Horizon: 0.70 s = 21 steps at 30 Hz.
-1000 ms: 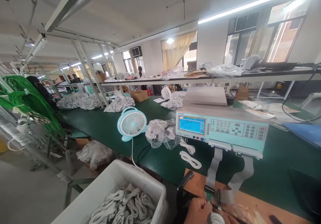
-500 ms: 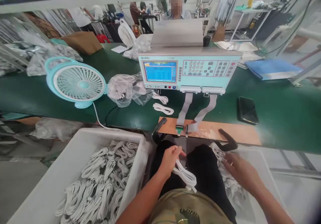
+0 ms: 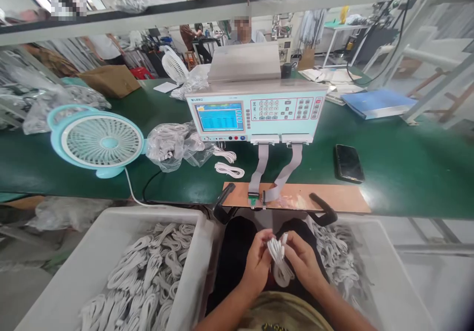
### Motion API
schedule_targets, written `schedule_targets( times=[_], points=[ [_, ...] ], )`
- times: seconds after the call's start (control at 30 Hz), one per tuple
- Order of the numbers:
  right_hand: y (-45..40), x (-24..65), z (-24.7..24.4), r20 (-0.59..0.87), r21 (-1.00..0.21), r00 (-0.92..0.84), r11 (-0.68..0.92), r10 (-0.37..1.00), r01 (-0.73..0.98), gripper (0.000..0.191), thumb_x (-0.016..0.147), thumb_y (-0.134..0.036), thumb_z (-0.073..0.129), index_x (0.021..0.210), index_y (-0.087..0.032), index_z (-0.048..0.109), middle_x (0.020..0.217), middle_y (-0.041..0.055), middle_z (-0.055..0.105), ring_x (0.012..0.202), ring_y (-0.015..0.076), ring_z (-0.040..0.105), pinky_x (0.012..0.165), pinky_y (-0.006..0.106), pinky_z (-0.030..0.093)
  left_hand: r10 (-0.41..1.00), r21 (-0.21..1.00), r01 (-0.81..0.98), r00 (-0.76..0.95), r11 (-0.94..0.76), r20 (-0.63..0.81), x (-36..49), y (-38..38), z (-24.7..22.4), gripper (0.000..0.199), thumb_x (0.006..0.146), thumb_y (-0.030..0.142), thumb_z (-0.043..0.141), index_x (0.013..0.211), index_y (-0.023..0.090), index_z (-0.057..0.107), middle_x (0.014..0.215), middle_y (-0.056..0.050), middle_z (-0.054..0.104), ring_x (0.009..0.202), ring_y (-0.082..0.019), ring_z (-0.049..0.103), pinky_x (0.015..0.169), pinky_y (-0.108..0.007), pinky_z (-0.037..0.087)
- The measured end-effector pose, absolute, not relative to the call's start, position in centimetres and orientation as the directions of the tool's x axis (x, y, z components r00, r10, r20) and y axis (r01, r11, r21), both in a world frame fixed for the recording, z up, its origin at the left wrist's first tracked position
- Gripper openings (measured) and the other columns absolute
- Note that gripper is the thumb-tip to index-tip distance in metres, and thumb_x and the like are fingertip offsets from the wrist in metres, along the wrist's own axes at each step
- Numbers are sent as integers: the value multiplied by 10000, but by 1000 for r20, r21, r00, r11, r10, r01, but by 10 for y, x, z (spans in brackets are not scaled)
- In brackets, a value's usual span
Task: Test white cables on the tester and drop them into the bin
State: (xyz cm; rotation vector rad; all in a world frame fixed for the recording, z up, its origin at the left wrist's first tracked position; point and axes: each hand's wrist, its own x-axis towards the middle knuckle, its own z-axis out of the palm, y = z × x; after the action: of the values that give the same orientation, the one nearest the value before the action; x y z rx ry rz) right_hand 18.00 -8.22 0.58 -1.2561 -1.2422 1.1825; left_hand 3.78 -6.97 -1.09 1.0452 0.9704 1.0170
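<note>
Over my lap, a coiled white cable (image 3: 280,268) is held between both hands. My left hand (image 3: 259,259) is closed around the upper left side of the coil. With thumb and fingers pinched, my right hand (image 3: 301,259) grips a white connector end (image 3: 284,238) of this cable. Just beyond my knees, two grey ribbon cables (image 3: 283,175) run from a tester (image 3: 255,116) with a lit blue screen down to small connectors on a copper-coloured strip (image 3: 333,197) at the table's edge.
White bins of coiled cables stand at my left (image 3: 111,217) and right (image 3: 385,252). On the green table (image 3: 407,173) are a blue fan (image 3: 98,141), bagged cables (image 3: 168,145), two loose coils (image 3: 229,169), a phone (image 3: 349,163) and a blue folder (image 3: 377,103). Black clamps (image 3: 324,210) jut from the edge.
My right hand has moved from the right bin to the cable coil and now grips its connector end. My left hand has raised the coil more upright. The camera view has shifted.
</note>
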Motion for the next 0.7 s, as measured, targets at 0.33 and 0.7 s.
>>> schedule_targets(
  times=[0.33,0.7],
  points=[
    [-37,163,4,-47,-997,68,-51,997,62,292,811,-467,592,728,-187,582,652,-8,518,620,157,453,584,245,379,836,918,208,513,-339,193,3,-32,30,437,674,43,568,1071,225,598,1108,-70,551,1013,-197,533,909,-316,425],
    [-16,146,-18,-92,-994,135,-98,987,39,291,773,-462,634,707,-180,607,639,12,576,604,175,499,585,277,406,950,968,150,210,203,-232,15,1,-4,226,733,312,583,598,173,468,537,50,438,497,-93,429,484,-212,358]
  ],
)
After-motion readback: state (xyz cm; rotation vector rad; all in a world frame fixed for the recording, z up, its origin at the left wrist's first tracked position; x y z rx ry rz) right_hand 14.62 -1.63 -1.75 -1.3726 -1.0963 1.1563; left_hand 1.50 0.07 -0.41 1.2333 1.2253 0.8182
